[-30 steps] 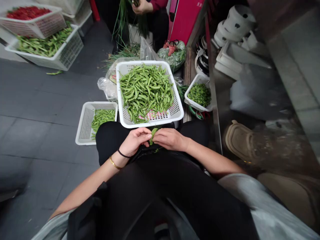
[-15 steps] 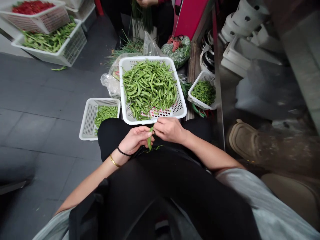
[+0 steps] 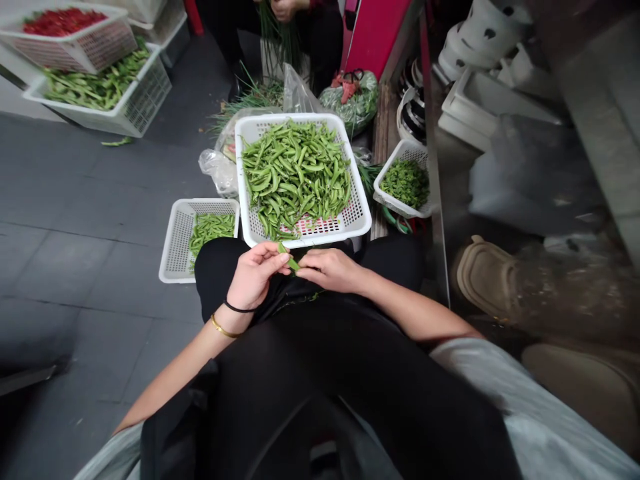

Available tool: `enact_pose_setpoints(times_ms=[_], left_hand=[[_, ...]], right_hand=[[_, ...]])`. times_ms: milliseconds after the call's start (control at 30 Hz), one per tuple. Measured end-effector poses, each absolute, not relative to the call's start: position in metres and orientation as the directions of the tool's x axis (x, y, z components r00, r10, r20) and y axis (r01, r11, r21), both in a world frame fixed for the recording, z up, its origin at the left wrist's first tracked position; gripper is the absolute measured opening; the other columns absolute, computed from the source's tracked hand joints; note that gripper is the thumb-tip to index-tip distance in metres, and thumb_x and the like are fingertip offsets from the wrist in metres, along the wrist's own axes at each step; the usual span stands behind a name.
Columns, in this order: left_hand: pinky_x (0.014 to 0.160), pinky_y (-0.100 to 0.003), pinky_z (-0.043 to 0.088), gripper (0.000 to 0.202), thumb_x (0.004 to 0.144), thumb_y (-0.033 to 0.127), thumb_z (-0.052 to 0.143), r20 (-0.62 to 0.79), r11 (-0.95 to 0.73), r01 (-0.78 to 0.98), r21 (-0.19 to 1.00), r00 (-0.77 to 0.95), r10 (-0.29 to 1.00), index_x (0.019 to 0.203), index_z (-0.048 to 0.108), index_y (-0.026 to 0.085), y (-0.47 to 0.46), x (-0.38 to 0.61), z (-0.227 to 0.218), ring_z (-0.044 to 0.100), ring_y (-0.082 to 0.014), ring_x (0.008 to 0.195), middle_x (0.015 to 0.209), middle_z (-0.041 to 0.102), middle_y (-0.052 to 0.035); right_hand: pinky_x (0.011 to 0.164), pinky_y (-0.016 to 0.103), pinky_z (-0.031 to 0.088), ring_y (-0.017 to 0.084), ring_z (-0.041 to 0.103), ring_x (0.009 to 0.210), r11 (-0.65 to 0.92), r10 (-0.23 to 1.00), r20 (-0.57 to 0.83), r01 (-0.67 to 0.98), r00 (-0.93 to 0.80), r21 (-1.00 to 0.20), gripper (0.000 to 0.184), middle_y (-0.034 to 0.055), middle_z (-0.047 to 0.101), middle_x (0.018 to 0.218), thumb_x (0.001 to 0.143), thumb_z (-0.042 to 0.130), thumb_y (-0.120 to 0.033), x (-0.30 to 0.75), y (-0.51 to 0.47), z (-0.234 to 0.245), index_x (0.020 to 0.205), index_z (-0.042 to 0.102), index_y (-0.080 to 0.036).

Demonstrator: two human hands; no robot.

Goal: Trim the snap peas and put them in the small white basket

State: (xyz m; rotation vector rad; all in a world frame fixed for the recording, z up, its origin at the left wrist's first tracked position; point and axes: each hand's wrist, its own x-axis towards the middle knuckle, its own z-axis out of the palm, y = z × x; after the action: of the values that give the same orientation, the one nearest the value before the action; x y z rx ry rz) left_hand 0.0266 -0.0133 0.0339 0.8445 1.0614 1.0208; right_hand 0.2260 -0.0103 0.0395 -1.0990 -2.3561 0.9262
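Over my lap, my left hand [image 3: 259,271] pinches a green pea pod [image 3: 289,257] between thumb and fingers. My right hand [image 3: 334,270] closes its fingertips on the lower right end of the same pod. Just beyond my hands a large white basket [image 3: 367,223] stands heaped with pea pods [image 3: 297,173]. A smaller white basket [image 3: 173,250] to the left holds more pods [image 3: 213,230]. Thin green scraps [image 3: 316,295] lie on my dark clothing below my hands.
At the right is a small basket of leafy greens [image 3: 406,183], beside a metal edge [image 3: 436,200]. Stacked baskets with red peppers [image 3: 63,21] and green pods [image 3: 95,87] stand far left. Opposite, a person's hand [image 3: 287,8] is near long green stalks [image 3: 273,37].
Both hands have shifted: the left slightly up and left, the right slightly down and left. The pod has turned from near upright to slanting down to the right.
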Motion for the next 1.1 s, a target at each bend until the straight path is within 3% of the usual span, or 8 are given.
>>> enact_pose_setpoints(times_ms=[133, 267, 367, 533, 600, 700, 867, 1100], left_hand=[[0.058, -0.024, 0.049, 0.015, 0.07, 0.026, 0.074, -0.091, 0.086, 0.029, 0.996, 0.263, 0.96, 0.077, 0.066, 0.015, -0.02, 0.027, 0.039, 0.06, -0.0118, 0.057, 0.071, 0.065, -0.0027], [0.067, -0.027, 0.046, 0.011, 0.082, 0.024, 0.061, 0.075, -0.379, 0.23, 0.896, 0.765, 0.64, 0.078, 0.07, 0.019, -0.018, 0.031, 0.053, 0.06, -0.0165, 0.069, 0.072, 0.066, -0.0063], [0.07, -0.027, 0.044, 0.016, 0.085, 0.025, 0.055, 0.079, -0.49, 0.235, 0.839, 0.839, 0.538, 0.08, 0.069, 0.019, -0.008, 0.028, 0.059, 0.06, -0.0173, 0.073, 0.074, 0.066, -0.007], [0.057, -0.022, 0.042, 0.011, 0.077, 0.025, 0.064, -0.101, -0.139, 0.304, 0.943, 0.656, 0.748, 0.073, 0.063, 0.015, 0.001, -0.001, 0.043, 0.054, -0.0121, 0.058, 0.065, 0.058, -0.002], [0.053, -0.023, 0.045, 0.013, 0.075, 0.026, 0.064, -0.199, 0.197, 0.071, 0.978, 0.611, 0.767, 0.074, 0.058, 0.015, -0.001, -0.008, 0.032, 0.053, -0.0123, 0.055, 0.065, 0.057, -0.0017], [0.046, -0.025, 0.046, 0.016, 0.071, 0.027, 0.063, -0.266, 0.549, -0.339, 0.765, 0.61, 0.747, 0.075, 0.054, 0.015, -0.005, -0.004, 0.018, 0.052, -0.0132, 0.053, 0.065, 0.055, -0.002], [0.032, -0.011, 0.016, 0.02, 0.076, 0.02, 0.065, -0.42, 0.677, -0.451, 0.582, 0.545, 0.725, 0.063, 0.05, 0.014, -0.004, 0.014, 0.01, 0.019, -0.0024, 0.036, 0.045, 0.021, 0.0095], [0.036, -0.015, 0.016, 0.028, 0.079, 0.034, 0.066, -0.475, 0.655, -0.34, 0.675, 0.479, 0.738, 0.067, 0.064, 0.009, 0.001, 0.013, 0.011, 0.026, -0.0018, 0.036, 0.044, 0.034, 0.0058]], right_hand=[[0.059, 0.02, 0.037, 0.008, 0.051, 0.057, 0.401, 0.657, -0.121, 0.481, -0.744, -0.78, 0.027, -0.0006, 0.057, 0.061, 0.089, 0.052, -0.026, 0.206, -0.009, 0.024, 0.068, 0.061, -0.013], [0.046, 0.018, 0.033, 0.006, 0.044, 0.038, 0.233, 0.27, -0.53, 0.589, -0.804, -0.774, 0.026, -0.0066, 0.047, 0.045, 0.088, 0.054, -0.032, 0.211, -0.004, 0.028, 0.071, 0.063, -0.013], [0.047, 0.017, 0.033, 0.005, 0.044, 0.039, 0.286, 0.267, -0.488, 0.552, -0.831, -0.784, 0.026, -0.0068, 0.047, 0.043, 0.087, 0.055, -0.03, 0.227, 0.002, 0.043, 0.069, 0.064, -0.013], [0.056, 0.018, 0.036, 0.007, 0.052, 0.054, 0.345, 0.493, -0.323, 0.522, -0.808, -0.78, 0.024, -0.0004, 0.063, 0.064, 0.087, 0.055, -0.03, 0.27, 0.009, 0.073, 0.082, 0.07, -0.012], [0.056, 0.019, 0.036, 0.008, 0.055, 0.057, 0.35, 0.494, -0.423, 0.619, -0.76, -0.703, 0.029, 0.001, 0.066, 0.072, 0.08, 0.064, -0.034, 0.281, 0.015, 0.078, 0.1, 0.069, -0.014], [0.061, 0.021, 0.039, 0.013, 0.06, 0.065, 0.39, 0.616, -0.465, 0.759, -0.636, -0.521, 0.041, 0.0031, 0.069, 0.079, 0.077, 0.067, -0.038, 0.279, 0.041, 0.071, 0.111, 0.065, -0.016], [0.076, 0.032, 0.046, 0.027, 0.064, 0.095, 0.224, 0.934, -0.269, 0.972, -0.235, -0.071, 0.039, 0.0209, 0.067, 0.103, 0.091, 0.046, -0.035, 0.239, 0.118, 0.021, 0.112, 0.061, -0.005], [0.079, 0.035, 0.048, 0.03, 0.064, 0.098, 0.165, 0.932, -0.325, 0.986, -0.159, -0.011, 0.025, 0.0227, 0.068, 0.101, 0.085, 0.048, -0.018, 0.232, 0.151, -0.002, 0.093, 0.068, -0.005]])
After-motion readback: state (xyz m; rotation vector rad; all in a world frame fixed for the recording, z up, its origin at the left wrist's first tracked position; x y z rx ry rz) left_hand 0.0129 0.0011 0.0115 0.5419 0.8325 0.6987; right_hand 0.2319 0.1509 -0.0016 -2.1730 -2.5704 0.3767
